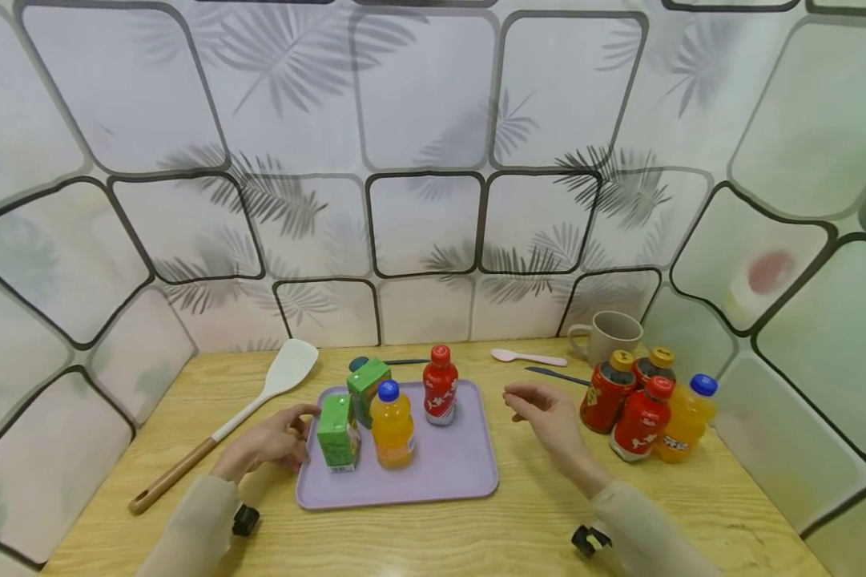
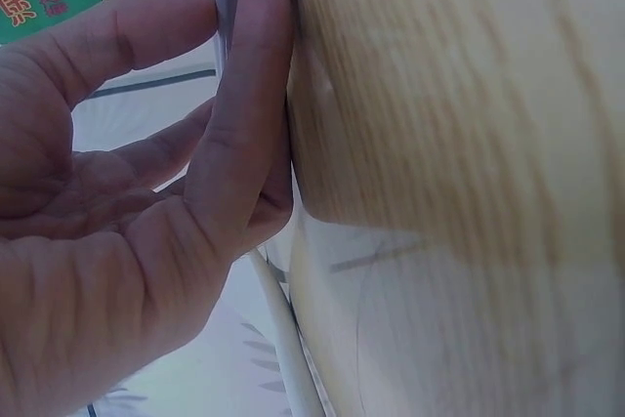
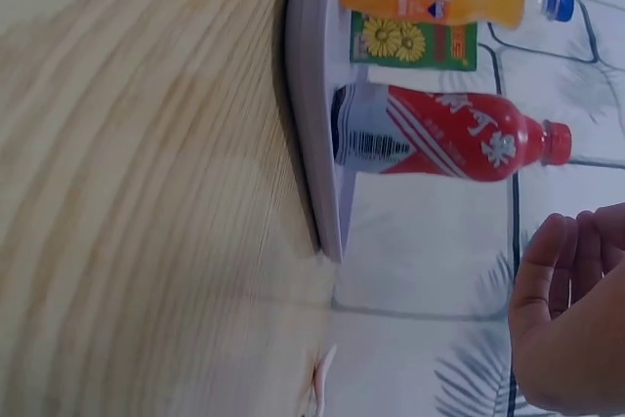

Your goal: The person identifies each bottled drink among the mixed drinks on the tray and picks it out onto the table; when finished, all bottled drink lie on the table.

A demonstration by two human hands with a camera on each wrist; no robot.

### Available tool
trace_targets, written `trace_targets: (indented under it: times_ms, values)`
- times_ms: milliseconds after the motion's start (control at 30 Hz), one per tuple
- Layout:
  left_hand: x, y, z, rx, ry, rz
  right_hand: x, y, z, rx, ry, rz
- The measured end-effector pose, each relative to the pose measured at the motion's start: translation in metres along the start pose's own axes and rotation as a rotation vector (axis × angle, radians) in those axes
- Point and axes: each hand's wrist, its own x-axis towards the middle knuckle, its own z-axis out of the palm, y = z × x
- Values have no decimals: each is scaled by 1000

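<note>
My left hand (image 1: pixel 281 439) pinches the left rim of a lilac tray (image 1: pixel 447 477); in the left wrist view, a finger (image 2: pixel 239 114) lies along the tray's edge, close against the table. On the tray stand two green drink cartons (image 1: pixel 337 433), an orange juice bottle (image 1: pixel 392 429) with a blue cap and a red-and-white drink bottle (image 1: pixel 441 389). Past the tray's right side, my right hand (image 1: pixel 548 421) is raised with loosely bent fingers and holds nothing. The right wrist view has this hand (image 3: pixel 571 310) beyond the red bottle's cap.
A white spatula (image 1: pixel 288 369) with a wooden handle lies left of the tray. At right stand a beige mug (image 1: pixel 613 332), dark red bottles (image 1: pixel 608 393), another red-and-white bottle (image 1: pixel 642 421) and another orange bottle (image 1: pixel 685 421). A pink spoon (image 1: pixel 529 357) and dark utensils (image 1: pixel 558 374) lie at the back.
</note>
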Motion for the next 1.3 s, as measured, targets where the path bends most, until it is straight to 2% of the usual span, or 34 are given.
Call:
trace_targets:
  times_ms: [100,267,433,767,1000,1300]
  values:
    - [0,-1,0,1,-2,-3,4,0,11,3,-33,54]
    - [-1,-1,-1,4,-3,-4,8,1,27,-30,-90,77]
    - [-1,-1,-1,0,-3,-1,14,0,41,-43,-121,62]
    - [-3,-1,0,7,0,3,32,-2,67,-61,-97,4]
    - [-2,1,-1,15,-5,17,40,-2,78,-103,-80,-36]
    - [-1,2,-1,8,-17,21,47,1,90,-139,-110,-79]
